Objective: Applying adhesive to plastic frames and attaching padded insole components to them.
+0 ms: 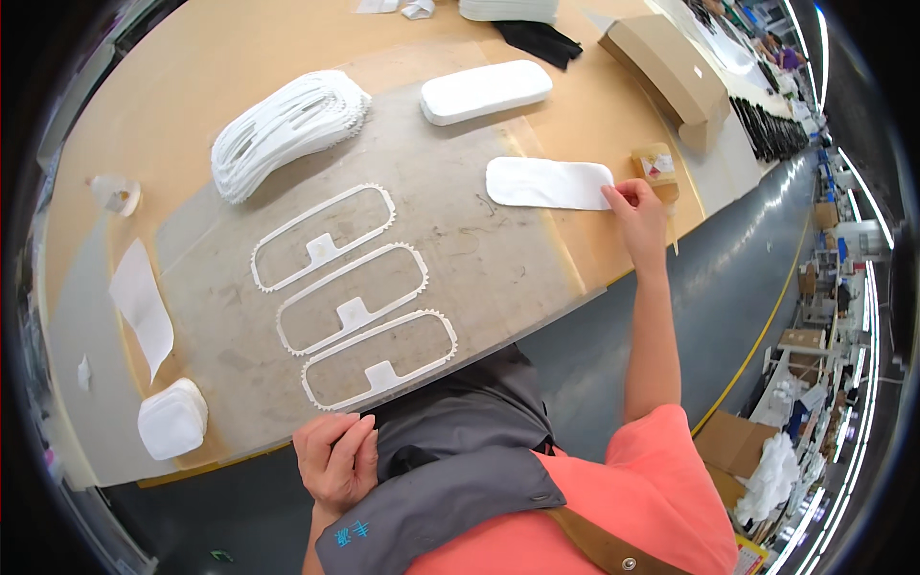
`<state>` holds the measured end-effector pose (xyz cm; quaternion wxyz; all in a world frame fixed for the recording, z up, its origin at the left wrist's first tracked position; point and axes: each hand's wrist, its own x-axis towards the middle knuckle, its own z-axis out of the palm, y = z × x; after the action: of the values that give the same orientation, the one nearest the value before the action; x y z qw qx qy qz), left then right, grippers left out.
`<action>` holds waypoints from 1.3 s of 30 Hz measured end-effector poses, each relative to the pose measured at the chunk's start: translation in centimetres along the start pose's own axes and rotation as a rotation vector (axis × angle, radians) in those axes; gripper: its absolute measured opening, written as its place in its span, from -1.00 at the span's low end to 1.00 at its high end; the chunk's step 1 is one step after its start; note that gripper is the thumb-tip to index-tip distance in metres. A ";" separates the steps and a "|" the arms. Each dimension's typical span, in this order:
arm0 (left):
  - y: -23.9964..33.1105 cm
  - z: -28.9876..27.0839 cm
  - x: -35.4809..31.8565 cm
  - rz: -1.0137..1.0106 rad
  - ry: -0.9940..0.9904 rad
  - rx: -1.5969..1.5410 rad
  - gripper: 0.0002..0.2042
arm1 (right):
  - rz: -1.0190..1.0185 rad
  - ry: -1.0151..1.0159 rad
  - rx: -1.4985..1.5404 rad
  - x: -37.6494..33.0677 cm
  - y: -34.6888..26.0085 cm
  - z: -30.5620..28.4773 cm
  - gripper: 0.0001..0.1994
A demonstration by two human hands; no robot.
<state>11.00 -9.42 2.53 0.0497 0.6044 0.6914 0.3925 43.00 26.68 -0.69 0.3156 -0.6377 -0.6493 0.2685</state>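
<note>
My right hand [640, 216] pinches the right end of a white oblong fabric pad [546, 183] lying on the table. My left hand [335, 458] hovers at the table's near edge with its fingers curled together; whether anything is between the fingertips I cannot make out. Just beyond it lie three white oval frames with toothed ends and a small tab: the nearest frame [381, 376], the middle frame [353, 311] and the farthest frame [321, 249]. A thick stack of similar white frames [287, 129] rests farther back. Behind the held pad sits a stack of white oblong pads [487, 91].
Right of the pad stands a small tan container [656, 168] with a label, a thin stick beside it. A long cardboard box [671, 77] and black cloth [539, 41] lie farther back. At left are a clear bottle [117, 196], a white sheet [144, 305] and small white pads [172, 420].
</note>
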 end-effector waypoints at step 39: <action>-5.2 -1.1 -0.7 -0.865 0.092 -0.582 -0.81 | 0.088 -0.692 0.389 -17.8 -9.9 7.6 -0.82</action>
<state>6.47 -10.39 -0.09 0.3429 0.2066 0.7416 0.5383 30.54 8.93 0.62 0.1813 -0.4649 -0.6263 0.5989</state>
